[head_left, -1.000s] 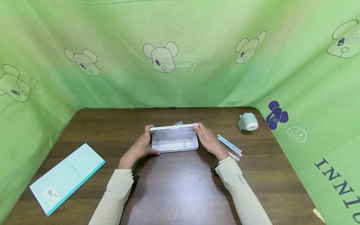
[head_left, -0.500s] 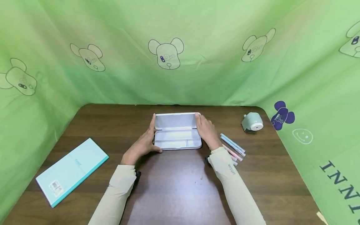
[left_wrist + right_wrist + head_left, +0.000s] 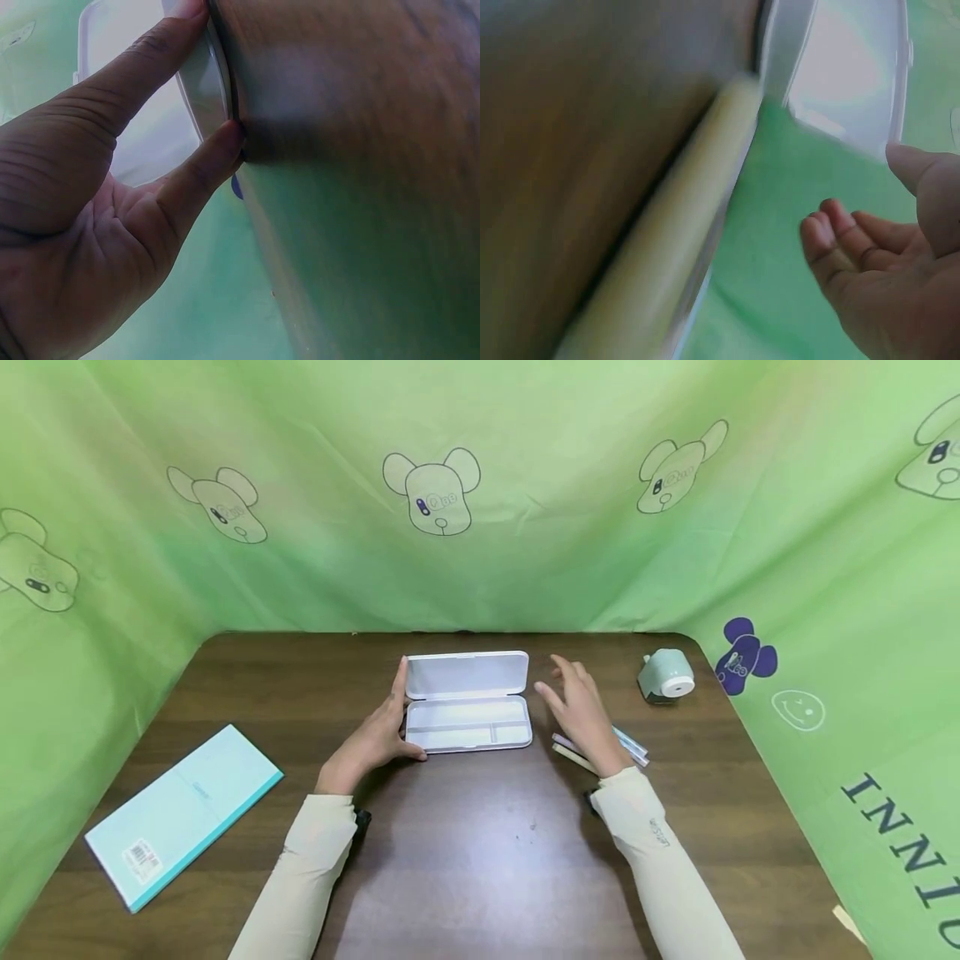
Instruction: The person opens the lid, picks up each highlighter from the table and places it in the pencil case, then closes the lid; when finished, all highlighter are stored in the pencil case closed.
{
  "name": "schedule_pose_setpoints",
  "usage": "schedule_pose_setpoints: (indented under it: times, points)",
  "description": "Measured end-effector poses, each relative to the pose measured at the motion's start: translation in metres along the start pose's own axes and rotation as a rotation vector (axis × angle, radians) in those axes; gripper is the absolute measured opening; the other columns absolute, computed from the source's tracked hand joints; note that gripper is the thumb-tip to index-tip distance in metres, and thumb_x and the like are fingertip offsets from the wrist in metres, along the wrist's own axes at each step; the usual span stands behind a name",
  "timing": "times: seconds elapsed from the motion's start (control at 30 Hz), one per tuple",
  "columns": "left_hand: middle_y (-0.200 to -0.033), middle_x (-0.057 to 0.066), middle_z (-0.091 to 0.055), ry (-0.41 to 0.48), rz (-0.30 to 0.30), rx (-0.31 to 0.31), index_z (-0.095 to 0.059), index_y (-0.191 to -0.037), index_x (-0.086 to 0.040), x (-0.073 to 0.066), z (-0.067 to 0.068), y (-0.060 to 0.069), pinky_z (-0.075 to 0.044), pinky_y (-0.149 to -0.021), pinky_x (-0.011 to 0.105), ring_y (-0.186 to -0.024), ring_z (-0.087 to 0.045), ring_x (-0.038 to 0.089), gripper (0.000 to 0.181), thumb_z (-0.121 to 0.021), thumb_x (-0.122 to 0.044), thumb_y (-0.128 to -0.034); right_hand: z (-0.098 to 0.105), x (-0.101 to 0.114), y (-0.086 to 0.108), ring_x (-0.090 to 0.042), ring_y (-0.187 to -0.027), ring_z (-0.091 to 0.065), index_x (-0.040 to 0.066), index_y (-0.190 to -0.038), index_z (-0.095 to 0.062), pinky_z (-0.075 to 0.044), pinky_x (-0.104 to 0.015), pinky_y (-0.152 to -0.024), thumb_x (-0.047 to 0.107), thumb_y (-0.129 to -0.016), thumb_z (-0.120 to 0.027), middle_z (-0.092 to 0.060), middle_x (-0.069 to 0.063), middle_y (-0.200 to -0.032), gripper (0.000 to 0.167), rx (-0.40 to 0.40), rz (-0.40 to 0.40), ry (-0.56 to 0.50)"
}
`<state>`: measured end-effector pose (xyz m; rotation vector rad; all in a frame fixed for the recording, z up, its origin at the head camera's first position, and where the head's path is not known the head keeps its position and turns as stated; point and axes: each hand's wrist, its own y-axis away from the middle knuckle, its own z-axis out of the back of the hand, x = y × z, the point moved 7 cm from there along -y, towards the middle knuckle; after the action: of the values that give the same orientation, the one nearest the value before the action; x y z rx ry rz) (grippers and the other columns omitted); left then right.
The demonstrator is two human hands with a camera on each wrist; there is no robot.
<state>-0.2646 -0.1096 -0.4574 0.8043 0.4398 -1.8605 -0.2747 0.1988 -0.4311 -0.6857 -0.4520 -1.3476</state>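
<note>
A white pencil case [image 3: 450, 716] lies unfolded at mid-table, its lid [image 3: 468, 677] tipped back and its divided tray bare. My left hand [image 3: 369, 742] grips the case's left end, thumb at the front corner and fingers up along the lid's side; the left wrist view shows the thumb and a fingertip on the case [image 3: 206, 82]. To the right of the case, my right hand [image 3: 587, 717] hovers with spread, slightly bent fingers and holds nothing. Beneath it are a pale yellow pen [image 3: 574, 758] and a purple pen [image 3: 564, 742], partly covered by the hand.
Blue pens [image 3: 632, 745] lie beyond the right wrist. A mint pencil sharpener [image 3: 666, 675] stands at the back right. At the left lies a light blue notebook [image 3: 183, 817]. Green printed cloth [image 3: 322, 585] hangs behind the table's far edge.
The case's lid has swung from nearly down to fully back. My right hand has let go of the lid and moved right, over the pens. My left hand stays at the case's left end.
</note>
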Motion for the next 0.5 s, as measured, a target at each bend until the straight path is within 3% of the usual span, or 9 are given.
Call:
schedule_pose_setpoints:
  times: [0.3, 0.37, 0.47, 0.5]
  points:
    - [-0.164, 0.038, -0.037, -0.004, 0.009, 0.015, 0.034, -0.166, -0.022, -0.001, 0.002, -0.001, -0.042, -0.114, 0.063, -0.147, -0.046, 0.047, 0.159, -0.098, -0.006, -0.0805, 0.081, -0.064, 0.062, -0.048, -0.102, -0.070, -0.013, -0.145, -0.058, -0.058, -0.059, -0.092, 0.005, -0.102, -0.075, -0.065, -0.033, -0.124, 0.050, -0.111, 0.009, 0.070]
    - [-0.168, 0.037, -0.032, 0.011, 0.016, 0.020, 0.034, -0.167, -0.023, -0.001, 0.002, 0.000, -0.040, -0.117, 0.063, -0.150, -0.044, 0.047, 0.159, -0.098, -0.006, -0.0800, 0.095, -0.079, 0.076, -0.046, -0.098, -0.071, -0.014, -0.140, -0.061, -0.061, -0.046, -0.087, 0.002, -0.100, -0.077, -0.067, -0.033, -0.120, 0.046, -0.116, -0.010, 0.087]
    - [-0.170, 0.036, -0.028, 0.025, 0.013, 0.017, 0.035, -0.166, -0.026, 0.003, 0.001, -0.001, -0.038, -0.119, 0.063, -0.151, -0.044, 0.046, 0.162, -0.100, -0.007, -0.0784, 0.105, -0.098, 0.091, -0.044, -0.098, -0.072, -0.013, -0.136, -0.065, -0.056, -0.022, -0.080, 0.002, -0.099, -0.078, -0.069, -0.031, -0.118, 0.042, -0.069, -0.050, 0.094]
    - [-0.169, 0.037, -0.030, 0.022, 0.011, 0.014, 0.035, -0.166, -0.026, 0.002, 0.000, 0.000, -0.038, -0.119, 0.063, -0.151, -0.044, 0.046, 0.162, -0.100, -0.007, -0.0782, 0.106, -0.105, 0.094, -0.034, -0.097, -0.074, -0.012, -0.136, -0.066, -0.053, -0.016, -0.079, 0.002, -0.099, -0.078, -0.069, -0.030, -0.118, 0.041, -0.048, -0.049, 0.097]
